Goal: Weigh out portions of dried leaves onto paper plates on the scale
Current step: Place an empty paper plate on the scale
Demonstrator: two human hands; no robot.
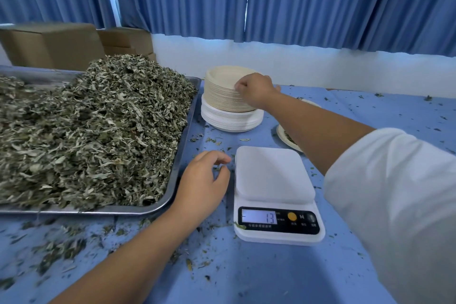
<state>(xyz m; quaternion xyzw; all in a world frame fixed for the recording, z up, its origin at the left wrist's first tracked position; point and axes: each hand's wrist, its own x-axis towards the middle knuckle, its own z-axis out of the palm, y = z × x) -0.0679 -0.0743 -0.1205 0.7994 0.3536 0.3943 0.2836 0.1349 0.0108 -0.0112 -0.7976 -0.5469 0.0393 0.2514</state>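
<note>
**Bare scale waits while a fresh plate is picked**

The scale stands with its platform bare, no plate and no leaves on it, and its display is lit and shows 13. At its 11 o'clock is the plate stack, tan plates on white ones. The right hand reaches there on an outstretched arm, fingers curled round the rim of the top plate, which does not look lifted clear. At 1 o'clock, partly hidden by that forearm, a filled plate holds leaves, so at least one portion appears done. This round seems only to be starting, with plate, leaves and reading all to come. At 9 o'clock the left hand lies low over the tablecloth, fingers loosely curled, holding nothing. It is just beside the tray heaped with dried leaves.
</note>
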